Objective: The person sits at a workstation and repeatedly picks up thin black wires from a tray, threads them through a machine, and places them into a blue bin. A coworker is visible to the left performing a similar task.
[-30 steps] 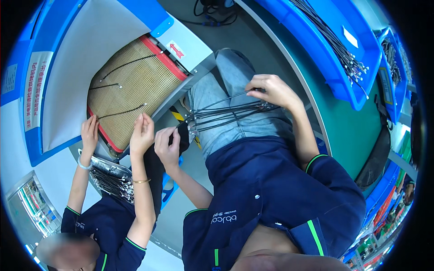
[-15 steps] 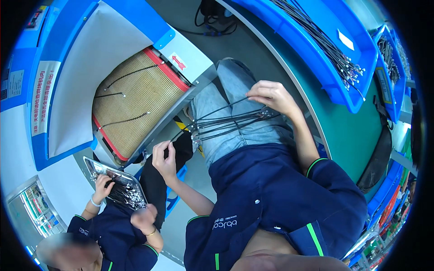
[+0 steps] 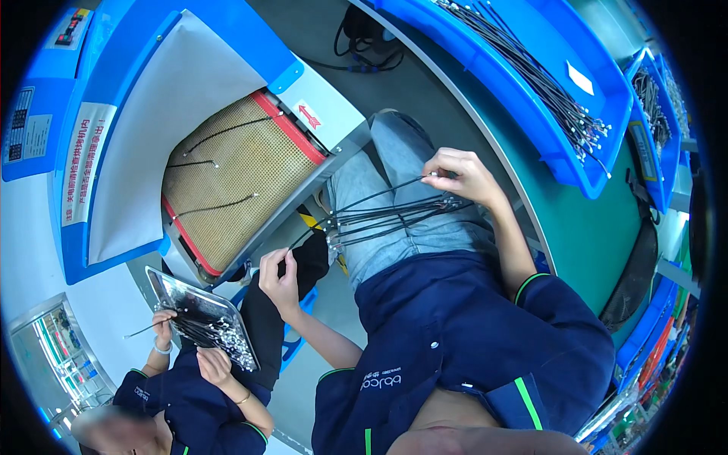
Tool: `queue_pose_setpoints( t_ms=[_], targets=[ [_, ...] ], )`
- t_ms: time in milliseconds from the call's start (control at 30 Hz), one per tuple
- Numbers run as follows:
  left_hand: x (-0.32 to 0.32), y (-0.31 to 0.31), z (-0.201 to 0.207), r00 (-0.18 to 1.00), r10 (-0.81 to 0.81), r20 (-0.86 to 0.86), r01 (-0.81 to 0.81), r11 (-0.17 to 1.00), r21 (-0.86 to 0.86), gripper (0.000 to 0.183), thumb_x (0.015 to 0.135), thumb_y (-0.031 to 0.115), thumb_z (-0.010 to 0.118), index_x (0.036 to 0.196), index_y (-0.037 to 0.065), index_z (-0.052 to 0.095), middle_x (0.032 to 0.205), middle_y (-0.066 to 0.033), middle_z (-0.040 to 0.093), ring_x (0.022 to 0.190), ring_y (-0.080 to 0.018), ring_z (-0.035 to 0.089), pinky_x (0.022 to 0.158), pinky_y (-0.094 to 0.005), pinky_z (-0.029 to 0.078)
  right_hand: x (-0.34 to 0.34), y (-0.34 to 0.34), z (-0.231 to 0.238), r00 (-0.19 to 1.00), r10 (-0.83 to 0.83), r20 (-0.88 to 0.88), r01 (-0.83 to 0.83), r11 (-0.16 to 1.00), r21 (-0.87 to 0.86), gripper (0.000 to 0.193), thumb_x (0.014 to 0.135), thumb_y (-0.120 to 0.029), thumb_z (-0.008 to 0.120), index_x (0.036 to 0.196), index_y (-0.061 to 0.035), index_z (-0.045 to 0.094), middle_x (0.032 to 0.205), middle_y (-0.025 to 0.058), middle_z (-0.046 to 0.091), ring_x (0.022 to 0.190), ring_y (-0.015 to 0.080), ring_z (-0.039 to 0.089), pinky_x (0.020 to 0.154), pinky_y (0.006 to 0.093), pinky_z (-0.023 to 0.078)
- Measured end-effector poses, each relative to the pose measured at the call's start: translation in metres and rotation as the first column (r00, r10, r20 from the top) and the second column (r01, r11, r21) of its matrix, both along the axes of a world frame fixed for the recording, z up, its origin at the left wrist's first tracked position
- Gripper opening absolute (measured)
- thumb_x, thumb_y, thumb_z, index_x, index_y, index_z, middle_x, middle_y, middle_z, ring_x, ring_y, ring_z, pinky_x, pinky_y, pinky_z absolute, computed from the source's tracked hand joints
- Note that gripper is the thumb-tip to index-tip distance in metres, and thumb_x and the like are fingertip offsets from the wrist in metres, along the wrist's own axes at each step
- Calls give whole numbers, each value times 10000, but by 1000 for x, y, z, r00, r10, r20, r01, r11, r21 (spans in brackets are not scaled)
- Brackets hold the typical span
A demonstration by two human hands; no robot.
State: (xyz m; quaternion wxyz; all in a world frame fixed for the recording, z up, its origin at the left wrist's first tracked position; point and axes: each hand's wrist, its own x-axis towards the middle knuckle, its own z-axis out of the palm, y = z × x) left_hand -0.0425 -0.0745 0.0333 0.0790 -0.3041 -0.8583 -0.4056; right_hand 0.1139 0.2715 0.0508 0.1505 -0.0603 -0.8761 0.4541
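Observation:
One thin black cable (image 3: pixel 377 197) with small end connectors is stretched slantwise above my lap. My left hand (image 3: pixel 279 279) pinches its lower-left end between thumb and fingertips. At the upper-right end, my right hand (image 3: pixel 464 179) has its fingers closed on the cable. Beneath it, several more black cables (image 3: pixel 394 220) lie side by side across my thighs, their light-coloured connectors bunched at both ends.
To the left, three black cables lie on a mesh conveyor belt (image 3: pixel 243 171) coming out of a blue-and-white machine (image 3: pixel 171 83). A co-worker's hand (image 3: pixel 214 365) is beside a tray of cables (image 3: pixel 168 282). Blue bins (image 3: pixel 561 163) with cables stand on the green-topped table (image 3: pixel 588 250).
The view has shifted slightly; my hands keep the cable stretched in almost the same place. At lower left, the co-worker's hands have moved, and one now holds a cable out beside the tray.

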Motion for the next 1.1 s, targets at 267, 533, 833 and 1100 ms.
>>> queue_pose_setpoints(
  t_ms=[267, 533, 833, 1100],
  targets=[
    [1, -2, 1, 1000, -14, 9, 14, 1000, 1, 142, 729, -79, 677, 840, -6, 626, 799, -110, 638, 726, -238, 612, 679, -313, 493, 1, 1, -6, 953, 85, -291, -10, 968, 252, 156, 721, -71, 727, 866, -58, 671, 791, 57, 622, 691, 203, 621, 589, 315, 498],
    [1, -3, 1, 1000, -16, 3, 16, 1000, -1, 130, 740, -71, 673, 843, -5, 628, 806, -102, 641, 722, -220, 610, 672, -302, 489, 3, 0, -6, 955, 68, -288, 0, 973, 229, 170, 740, -89, 733, 904, -68, 693, 674, 52, 609, 596, 190, 599, 530, 307, 476],
    [4, -8, 4, 1000, -9, -9, 9, 1000, 2, 145, 725, -83, 679, 839, -8, 630, 801, -107, 641, 724, -231, 611, 676, -309, 492, 6, 1, -5, 967, 135, -214, -111, 986, 121, 121, 733, -80, 740, 836, -61, 677, 639, 54, 593, 559, 194, 571, 514, 310, 451],
    [5, -10, 2, 1000, -19, 1, 19, 1000, 4, 108, 762, -58, 656, 858, -17, 627, 813, -100, 642, 738, -208, 607, 704, -300, 481, 2, 2, -2, 962, 203, -184, -152, 954, 257, 123, 750, -110, 701, 854, -66, 649, 769, 37, 613, 698, 205, 593, 581, 326, 485]
  ],
)
